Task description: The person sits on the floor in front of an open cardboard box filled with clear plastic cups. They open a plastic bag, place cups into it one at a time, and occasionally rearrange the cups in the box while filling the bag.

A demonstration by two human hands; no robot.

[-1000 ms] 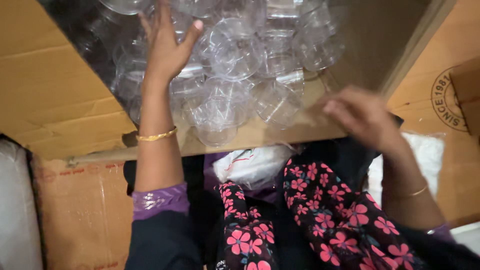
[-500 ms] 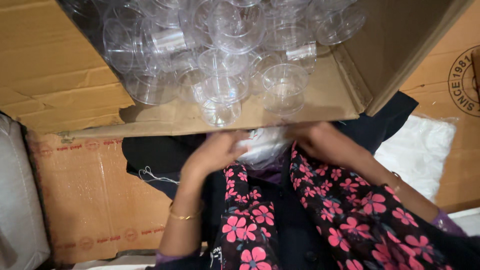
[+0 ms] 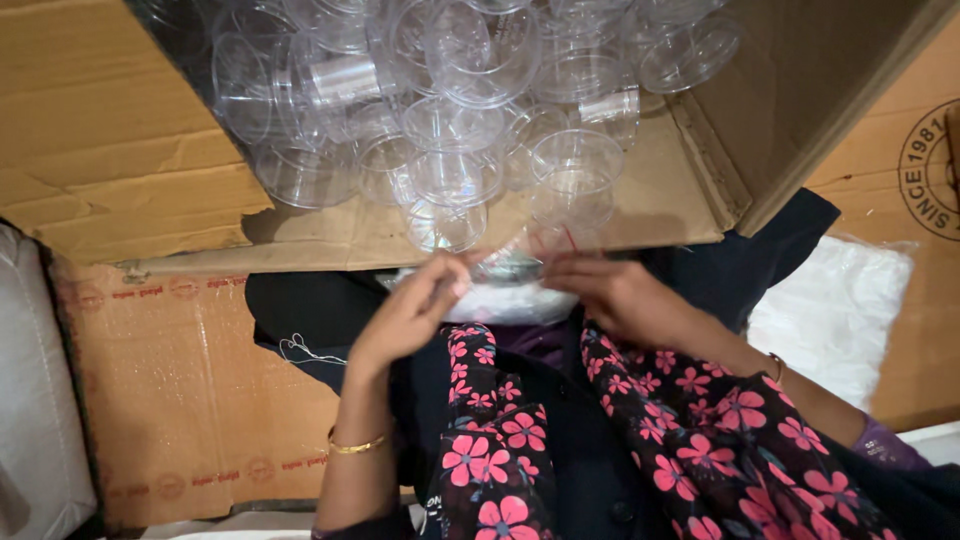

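Head view, left hand (image 3: pixel 412 312) and right hand (image 3: pixel 612 295) both pinching a crinkled clear plastic bag (image 3: pixel 505 290) over the lap, fingers curled closed on it, just below an open brown cardboard box (image 3: pixel 120 140) holding loose clear plastic cups (image 3: pixel 455 120)

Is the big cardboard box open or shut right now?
Open. The cardboard box has its flaps folded outward, exposing a loose pile of clear plastic cups inside.

Cardboard box (image 3: pixel 110 130): plain tan-brown, red print along lower panel. Plastic cups (image 3: pixel 450 120): clear, colourless. Cloth over lap (image 3: pixel 690 440): black with pink-red flowers, small white specks. Bangle (image 3: pixel 357 445) on left wrist: gold. Plastic bag (image 3: pixel 840 310) at right: translucent white. Sleeve cuff (image 3: pixel 885 445): purple
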